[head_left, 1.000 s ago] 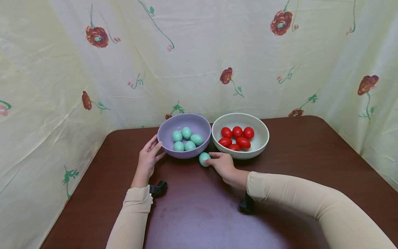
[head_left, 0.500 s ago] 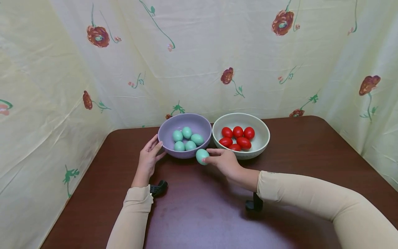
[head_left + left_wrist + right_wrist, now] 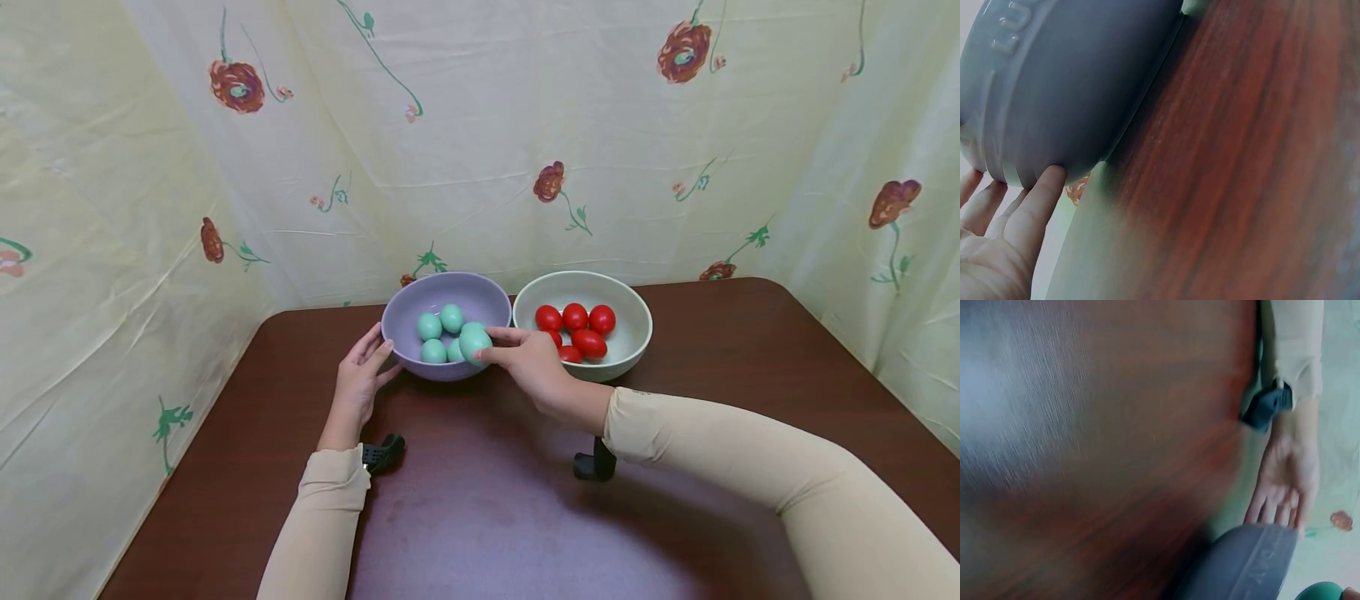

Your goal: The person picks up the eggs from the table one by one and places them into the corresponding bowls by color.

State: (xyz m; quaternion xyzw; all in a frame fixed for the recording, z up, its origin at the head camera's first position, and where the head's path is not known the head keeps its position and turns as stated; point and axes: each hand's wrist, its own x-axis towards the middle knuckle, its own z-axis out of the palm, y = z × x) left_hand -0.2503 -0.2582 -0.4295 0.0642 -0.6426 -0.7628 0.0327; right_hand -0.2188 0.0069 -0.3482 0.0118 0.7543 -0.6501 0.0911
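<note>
In the head view my right hand (image 3: 534, 367) pinches a mint-green egg (image 3: 475, 343) between thumb and fingers, over the near right rim of a purple bowl (image 3: 405, 307). Several similar green eggs (image 3: 430, 327) lie in that bowl, partly hidden by the held one. My left hand (image 3: 357, 380) rests against the bowl's left side, its fairly straight fingers touching the outer wall. The left wrist view shows these fingers (image 3: 1038, 206) against the bowl (image 3: 1085, 81). At the right wrist view's bottom edge, the held egg (image 3: 1320, 592) is cut off.
Touching or nearly touching the purple bowl on its right is a pale grey-white bowl (image 3: 636, 325) with several red eggs (image 3: 588, 343). Both stand near the back edge of a dark brown table (image 3: 465, 500). A flowered curtain (image 3: 465, 192) hangs behind and at the sides.
My right hand has lifted the green egg from beside the bowls, up and slightly left to above the purple bowl's rim. The left hand and both bowls have stayed put.
</note>
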